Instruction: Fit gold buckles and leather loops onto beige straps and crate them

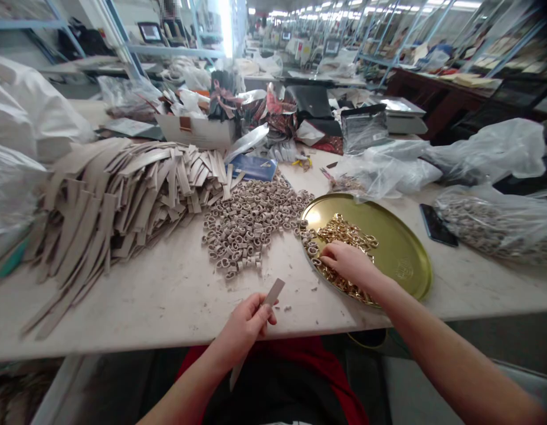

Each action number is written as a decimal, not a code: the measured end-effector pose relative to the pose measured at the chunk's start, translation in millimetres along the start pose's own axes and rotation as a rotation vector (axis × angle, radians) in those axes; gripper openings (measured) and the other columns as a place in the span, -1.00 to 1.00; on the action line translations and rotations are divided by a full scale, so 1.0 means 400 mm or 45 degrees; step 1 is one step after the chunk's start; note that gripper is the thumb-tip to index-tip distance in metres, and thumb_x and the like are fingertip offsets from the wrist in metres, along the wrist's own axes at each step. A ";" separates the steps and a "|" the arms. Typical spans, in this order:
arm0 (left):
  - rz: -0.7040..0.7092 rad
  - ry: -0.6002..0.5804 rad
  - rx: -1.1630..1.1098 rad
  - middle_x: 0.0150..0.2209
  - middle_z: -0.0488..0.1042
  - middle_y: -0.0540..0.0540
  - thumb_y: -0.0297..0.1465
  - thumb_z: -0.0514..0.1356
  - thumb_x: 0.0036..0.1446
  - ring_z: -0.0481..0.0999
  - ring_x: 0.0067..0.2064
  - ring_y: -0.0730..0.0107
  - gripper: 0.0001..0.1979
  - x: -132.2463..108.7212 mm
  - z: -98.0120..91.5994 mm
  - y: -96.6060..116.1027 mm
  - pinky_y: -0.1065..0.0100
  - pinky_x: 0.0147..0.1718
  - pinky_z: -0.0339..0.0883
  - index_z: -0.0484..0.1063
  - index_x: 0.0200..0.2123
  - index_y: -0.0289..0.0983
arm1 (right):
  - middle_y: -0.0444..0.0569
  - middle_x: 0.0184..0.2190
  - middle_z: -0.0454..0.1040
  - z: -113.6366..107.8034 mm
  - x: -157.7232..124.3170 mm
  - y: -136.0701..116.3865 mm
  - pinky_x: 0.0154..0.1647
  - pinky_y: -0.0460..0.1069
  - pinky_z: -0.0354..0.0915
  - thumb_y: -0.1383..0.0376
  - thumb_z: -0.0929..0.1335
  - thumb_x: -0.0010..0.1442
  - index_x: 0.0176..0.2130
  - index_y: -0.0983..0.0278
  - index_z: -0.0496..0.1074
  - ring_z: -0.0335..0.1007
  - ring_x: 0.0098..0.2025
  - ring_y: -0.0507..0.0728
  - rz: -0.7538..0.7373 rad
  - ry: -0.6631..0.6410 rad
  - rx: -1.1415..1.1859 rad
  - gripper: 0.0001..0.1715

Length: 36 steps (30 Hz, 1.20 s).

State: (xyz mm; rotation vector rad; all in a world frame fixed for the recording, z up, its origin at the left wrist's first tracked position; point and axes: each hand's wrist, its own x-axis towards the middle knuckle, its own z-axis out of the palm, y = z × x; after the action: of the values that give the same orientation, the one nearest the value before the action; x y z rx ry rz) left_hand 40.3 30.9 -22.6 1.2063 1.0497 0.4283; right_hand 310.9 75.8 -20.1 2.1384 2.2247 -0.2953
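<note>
My left hand (249, 321) is closed round a beige leather strap (273, 293) at the table's near edge; the strap's top pokes up above my fingers and its tail hangs below the table edge. My right hand (348, 262) rests palm down in the round gold tray (401, 236), fingers curled over the heap of gold metal buckles (344, 231). Whether it grips one is hidden. A pile of small beige leather loops (251, 221) lies just left of the tray.
A big heap of beige straps (123, 189) covers the table's left. A black phone (438, 224) lies right of the tray, and a plastic bag of loops (498, 224) beyond it. Clear bags (388, 171), a blue packet (253, 167) and boxes crowd the back.
</note>
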 end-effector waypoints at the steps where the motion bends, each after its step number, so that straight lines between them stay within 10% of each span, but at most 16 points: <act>1: 0.004 0.006 0.002 -0.48 0.35 0.02 -0.25 0.03 0.05 0.20 -0.56 0.55 -0.76 0.003 0.002 -0.003 0.47 -0.54 0.11 0.28 -0.33 -0.31 | 0.00 -0.37 0.46 0.002 0.009 -0.005 -0.38 -0.07 0.16 0.29 0.25 0.12 -0.41 0.27 0.42 0.37 -0.33 0.11 -0.009 -0.025 -0.016 -0.82; 11: 0.120 0.168 0.031 -0.53 0.34 0.02 -0.32 0.02 0.06 0.22 -0.56 0.53 -0.82 -0.025 0.020 -0.003 0.46 -0.54 0.13 0.31 -0.41 -0.32 | 0.06 -0.43 0.44 -0.044 -0.033 -0.049 -0.39 -0.05 0.18 0.37 0.21 0.10 -0.40 0.33 0.35 0.35 -0.41 0.10 0.046 0.142 0.072 -0.85; 16: 0.270 0.193 -0.043 -0.51 0.35 0.01 -0.24 0.04 0.09 0.21 -0.56 0.55 -0.76 -0.060 0.041 0.017 0.47 -0.54 0.11 0.31 -0.41 -0.33 | -0.17 -0.61 0.34 -0.012 -0.165 -0.184 -0.48 -0.08 0.19 0.19 0.32 0.02 -0.46 0.27 0.24 0.25 -0.55 0.00 0.143 0.020 1.598 -0.80; 20: 0.248 0.189 -0.008 -0.55 0.30 0.05 -0.18 0.09 0.05 0.19 -0.56 0.55 -0.72 -0.079 0.057 0.011 0.48 -0.56 0.08 0.29 -0.43 -0.31 | -0.21 -0.61 0.30 0.054 -0.237 -0.301 -0.50 -0.10 0.16 0.17 0.42 -0.08 -0.48 0.27 0.25 0.18 -0.57 -0.04 0.276 -0.099 2.170 -0.70; 30: 0.190 0.225 0.197 -0.56 0.23 0.08 -0.30 0.06 0.04 0.19 -0.51 0.53 -0.82 -0.118 0.033 -0.015 0.48 -0.51 0.07 0.26 -0.48 -0.29 | -0.06 -0.32 0.36 0.072 -0.293 -0.314 -0.24 -0.03 0.22 0.21 0.37 0.05 -0.43 0.26 0.45 0.29 -0.27 0.07 -0.229 -0.128 1.742 -0.85; 36: 0.084 -0.009 0.202 -0.60 0.23 0.07 -0.22 0.06 0.06 0.17 -0.58 0.54 -0.75 -0.115 0.029 -0.020 0.48 -0.58 0.02 0.25 -0.50 -0.29 | -0.15 -0.47 0.41 0.090 -0.290 -0.311 -0.35 -0.05 0.28 0.21 0.41 -0.01 -0.36 0.22 0.41 0.33 -0.41 0.03 -0.051 -0.081 1.906 -0.83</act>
State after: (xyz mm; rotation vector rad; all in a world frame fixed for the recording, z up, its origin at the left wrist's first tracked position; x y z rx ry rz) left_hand 25.4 -13.3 -10.3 1.3859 1.0555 0.3974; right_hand 189.4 -48.2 -23.2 2.2595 2.1209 -2.5945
